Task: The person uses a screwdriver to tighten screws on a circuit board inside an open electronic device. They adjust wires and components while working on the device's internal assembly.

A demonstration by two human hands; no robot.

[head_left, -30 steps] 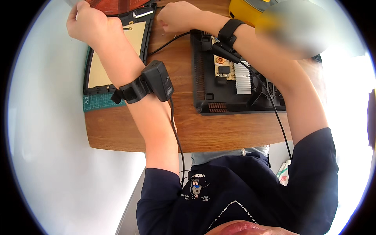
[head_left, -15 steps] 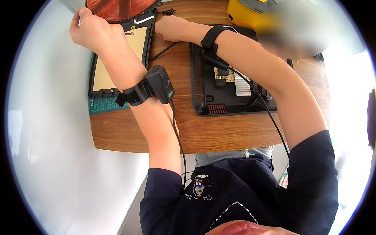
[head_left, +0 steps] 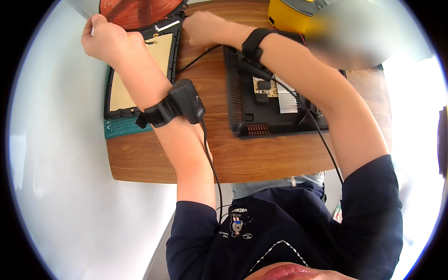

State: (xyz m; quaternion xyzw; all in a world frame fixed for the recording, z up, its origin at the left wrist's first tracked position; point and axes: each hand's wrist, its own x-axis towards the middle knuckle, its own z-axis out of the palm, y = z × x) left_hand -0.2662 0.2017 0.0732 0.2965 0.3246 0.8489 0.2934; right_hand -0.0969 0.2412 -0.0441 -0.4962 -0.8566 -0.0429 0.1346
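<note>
At the far left, my left hand (head_left: 105,41) is closed beside the copper-coloured wound coil (head_left: 140,11), its thumb and finger pressed together; what they hold, if anything, is hidden. My right hand (head_left: 204,29) is closed too, by the upper right corner of a black-framed panel (head_left: 176,44), and its fingertips are out of sight. Inside that frame lies a beige sheet (head_left: 156,60), partly covered by my left hand and forearm. The coil rests at the frame's far end. Near it are a white strip (head_left: 167,25) and small ring terminals (head_left: 151,43).
A green cutting mat (head_left: 126,128) shows under the panel. To the right lies an open black housing (head_left: 242,93) with a circuit board (head_left: 262,88) and silver heatsink (head_left: 288,100). A yellow box (head_left: 284,16) stands behind. A black cable (head_left: 200,57) crosses the wooden table (head_left: 224,158).
My right hand has risen slightly toward the far edge and now covers the black plug that showed behind it. My left hand has barely shifted and stays closed.
</note>
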